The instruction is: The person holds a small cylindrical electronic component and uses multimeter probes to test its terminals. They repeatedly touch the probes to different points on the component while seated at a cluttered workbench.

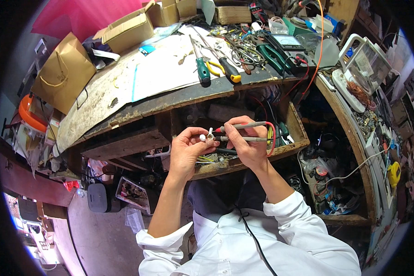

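Above an open wooden drawer (300,143), my left hand (185,156) pinches a small white part (210,133) with a bit of metal on it. My right hand (249,149) grips two grey test probes (257,138) side by side, pen-like, their tips pointing left at the white part. Whether both tips touch its metal is too small to tell. From the probes' rear ends a red test lead (274,138) loops down at the right. An analog multimeter (287,42) rests on the bench at the back right.
On the worn bench (138,112) lie white paper (163,69), a green-handled screwdriver (203,69), a yellow-and-black screwdriver (230,70) and green-handled cutters (270,57). Cardboard boxes (129,32) stand behind. An orange cord (321,41) hangs at the right. Clutter fills the right-hand shelves.
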`<state>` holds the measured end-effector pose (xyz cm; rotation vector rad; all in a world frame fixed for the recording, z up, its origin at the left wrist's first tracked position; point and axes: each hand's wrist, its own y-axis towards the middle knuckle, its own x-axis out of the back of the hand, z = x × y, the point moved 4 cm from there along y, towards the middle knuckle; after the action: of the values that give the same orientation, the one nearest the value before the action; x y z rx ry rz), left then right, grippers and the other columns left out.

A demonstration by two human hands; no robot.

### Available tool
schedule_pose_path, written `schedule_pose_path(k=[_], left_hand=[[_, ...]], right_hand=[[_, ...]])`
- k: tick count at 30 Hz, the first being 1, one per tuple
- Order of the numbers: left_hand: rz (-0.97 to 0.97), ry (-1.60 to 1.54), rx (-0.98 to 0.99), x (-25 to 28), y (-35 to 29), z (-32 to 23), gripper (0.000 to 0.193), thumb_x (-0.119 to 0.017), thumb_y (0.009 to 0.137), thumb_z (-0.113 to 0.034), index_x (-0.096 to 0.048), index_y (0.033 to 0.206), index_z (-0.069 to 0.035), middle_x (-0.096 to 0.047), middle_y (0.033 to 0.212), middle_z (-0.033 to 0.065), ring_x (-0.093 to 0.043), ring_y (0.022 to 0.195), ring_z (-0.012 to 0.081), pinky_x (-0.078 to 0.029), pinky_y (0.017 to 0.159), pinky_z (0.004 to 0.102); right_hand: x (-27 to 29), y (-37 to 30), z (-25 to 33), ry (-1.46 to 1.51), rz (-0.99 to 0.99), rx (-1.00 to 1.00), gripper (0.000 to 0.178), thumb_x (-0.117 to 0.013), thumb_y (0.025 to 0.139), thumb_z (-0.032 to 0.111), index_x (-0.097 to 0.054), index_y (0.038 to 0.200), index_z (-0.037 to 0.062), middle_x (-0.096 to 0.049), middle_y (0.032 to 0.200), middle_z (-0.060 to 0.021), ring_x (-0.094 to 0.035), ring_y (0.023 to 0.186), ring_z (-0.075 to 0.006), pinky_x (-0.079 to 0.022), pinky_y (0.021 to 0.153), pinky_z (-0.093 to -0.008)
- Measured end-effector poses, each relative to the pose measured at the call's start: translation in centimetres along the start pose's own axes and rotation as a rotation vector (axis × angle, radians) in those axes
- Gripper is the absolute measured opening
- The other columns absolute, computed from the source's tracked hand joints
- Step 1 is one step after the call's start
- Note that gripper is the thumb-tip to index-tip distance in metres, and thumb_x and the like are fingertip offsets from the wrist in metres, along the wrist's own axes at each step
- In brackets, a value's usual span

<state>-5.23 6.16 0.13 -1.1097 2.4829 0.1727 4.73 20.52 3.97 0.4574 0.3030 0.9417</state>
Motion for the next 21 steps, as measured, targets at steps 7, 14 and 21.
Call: schedule_pose_path(k=[7,14,21], left_hand=[[-0.004,0.023,0.009,0.04,-0.01,0.05,0.022,-0.070,0.088,0.005,-0.066,0.109,0.004,-0.071,0.097,0.0125,-0.074,0.089,0.0220,-0.063,0.079,0.0306],[-0.027,0.038,0.014,0.21,0.06,0.24,0.020,-0.070,0.086,0.006,-0.067,0.105,0.003,-0.071,0.095,0.0130,-0.074,0.088,0.0230,-0.064,0.078,0.0317],[-0.012,0.017,0.022,0.20,0.07,0.29,0.019,-0.071,0.087,0.005,-0.065,0.106,0.004,-0.071,0.095,0.0118,-0.074,0.088,0.0222,-0.063,0.078,0.0299]], right_hand=[[-0.02,-0.02,0.01,-0.006,0.002,-0.008,0.010,-0.065,0.096,0.009,-0.069,0.093,-0.0006,-0.067,0.073,-0.0042,-0.061,0.057,-0.0072,-0.047,0.048,-0.0209],[-0.05,-0.08,0.11,-0.001,-0.003,-0.035,0.010,-0.065,0.096,0.009,-0.069,0.093,-0.0003,-0.068,0.074,-0.0039,-0.061,0.058,-0.0068,-0.048,0.050,-0.0209],[-0.10,0.04,0.28,-0.005,0.002,-0.013,0.010,-0.065,0.096,0.009,-0.069,0.093,-0.0005,-0.068,0.075,-0.0042,-0.061,0.058,-0.0069,-0.048,0.049,-0.0211]])
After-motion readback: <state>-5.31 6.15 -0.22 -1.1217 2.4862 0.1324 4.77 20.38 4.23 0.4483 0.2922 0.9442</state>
